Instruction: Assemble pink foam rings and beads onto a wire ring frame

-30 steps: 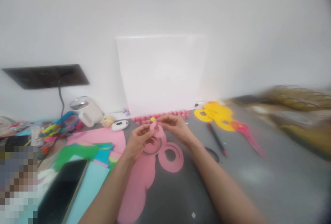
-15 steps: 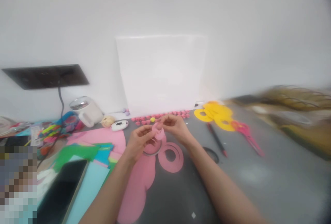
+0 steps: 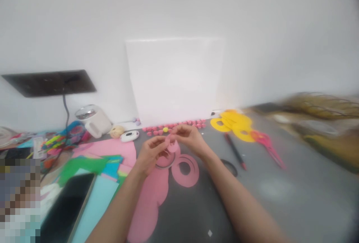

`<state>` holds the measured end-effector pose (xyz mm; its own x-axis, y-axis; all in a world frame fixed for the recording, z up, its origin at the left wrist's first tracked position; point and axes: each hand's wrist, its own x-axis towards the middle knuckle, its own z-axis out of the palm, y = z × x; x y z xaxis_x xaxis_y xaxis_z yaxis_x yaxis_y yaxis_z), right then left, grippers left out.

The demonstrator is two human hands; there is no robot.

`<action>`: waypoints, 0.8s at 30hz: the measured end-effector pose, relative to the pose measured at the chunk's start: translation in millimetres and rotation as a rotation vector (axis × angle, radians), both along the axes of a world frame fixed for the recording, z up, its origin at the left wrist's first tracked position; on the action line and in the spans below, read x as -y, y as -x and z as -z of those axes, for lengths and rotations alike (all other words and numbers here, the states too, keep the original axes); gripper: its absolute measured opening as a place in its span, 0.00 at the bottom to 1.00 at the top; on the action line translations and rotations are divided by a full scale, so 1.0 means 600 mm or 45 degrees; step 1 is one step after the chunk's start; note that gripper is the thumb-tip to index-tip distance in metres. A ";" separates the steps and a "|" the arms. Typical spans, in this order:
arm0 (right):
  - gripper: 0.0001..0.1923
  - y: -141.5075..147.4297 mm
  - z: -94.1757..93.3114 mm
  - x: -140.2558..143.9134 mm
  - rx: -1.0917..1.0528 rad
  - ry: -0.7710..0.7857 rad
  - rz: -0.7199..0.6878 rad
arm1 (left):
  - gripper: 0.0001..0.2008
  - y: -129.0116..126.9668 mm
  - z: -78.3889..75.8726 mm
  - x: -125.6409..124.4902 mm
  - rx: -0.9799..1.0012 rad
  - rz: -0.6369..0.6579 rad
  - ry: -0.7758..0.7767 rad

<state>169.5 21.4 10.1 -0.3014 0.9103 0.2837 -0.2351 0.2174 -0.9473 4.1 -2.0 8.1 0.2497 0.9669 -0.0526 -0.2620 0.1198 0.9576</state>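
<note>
A curled strip of pink craft paper (image 3: 172, 146) is pinched between my two hands above the table. My left hand (image 3: 152, 154) is closed on its left side, with thumb and index finger together. On its upper right, the fingertips of my right hand (image 3: 189, 138) grip the strip. Below lie a pink paper ring (image 3: 185, 172) and a larger scalloped pink sheet (image 3: 146, 205). Just behind my hands sit rows of small pink rolled rosettes (image 3: 157, 132) and one yellow piece (image 3: 165, 129). The part of the strip under my fingers is hidden.
To the right are yellow paper rings (image 3: 235, 123), pink scissors (image 3: 269, 149), a black pencil (image 3: 235, 152) and a dark round ring (image 3: 229, 168). A white board (image 3: 175, 80) leans on the wall. Left lie a phone (image 3: 67, 209), coloured sheets (image 3: 84, 166) and a white mug-like item (image 3: 97, 123).
The curled pink strip has turned slightly between my fingers, and its loose end sits a little differently. Both hands stay almost in place; nothing else has moved.
</note>
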 end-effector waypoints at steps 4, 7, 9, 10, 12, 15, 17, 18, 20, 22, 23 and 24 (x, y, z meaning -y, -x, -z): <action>0.08 -0.002 -0.003 0.002 0.015 -0.021 -0.022 | 0.11 0.001 0.001 -0.001 0.023 -0.020 0.008; 0.09 -0.003 0.000 0.001 0.020 -0.009 -0.012 | 0.11 0.002 0.003 -0.002 0.035 -0.034 0.005; 0.09 -0.004 0.002 0.000 0.015 0.001 -0.021 | 0.12 0.002 0.005 -0.003 0.041 -0.044 0.002; 0.10 -0.004 0.003 -0.001 0.009 0.005 -0.025 | 0.12 0.002 0.005 -0.003 0.044 -0.048 0.001; 0.10 -0.004 0.003 -0.002 -0.005 0.011 -0.027 | 0.11 0.001 0.005 -0.004 0.050 -0.055 0.002; 0.10 -0.004 0.002 -0.001 -0.009 0.018 -0.039 | 0.11 0.000 0.003 -0.003 0.051 -0.062 0.013; 0.10 -0.003 0.001 0.000 -0.006 0.021 -0.063 | 0.11 0.000 0.001 -0.002 0.042 -0.062 0.016; 0.10 -0.003 0.001 0.000 -0.005 0.021 -0.069 | 0.11 0.000 0.001 -0.001 0.036 -0.061 0.014; 0.11 -0.002 0.000 0.001 -0.003 0.013 -0.072 | 0.11 0.000 0.001 -0.001 0.022 -0.056 0.010; 0.11 -0.001 0.000 0.001 0.000 -0.001 -0.064 | 0.11 0.000 0.002 -0.002 0.009 -0.049 0.006; 0.11 0.000 0.000 0.001 0.003 -0.006 -0.058 | 0.11 0.001 0.003 -0.002 0.000 -0.045 0.003; 0.10 0.000 0.000 0.001 0.005 -0.009 -0.049 | 0.11 0.001 0.004 -0.003 -0.010 -0.040 -0.001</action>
<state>169.3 20.5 9.8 -0.3370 0.8960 0.2891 -0.2397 0.2153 -0.9467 3.8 -0.4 5.9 0.2184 0.9744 -0.0535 -0.2580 0.1105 0.9598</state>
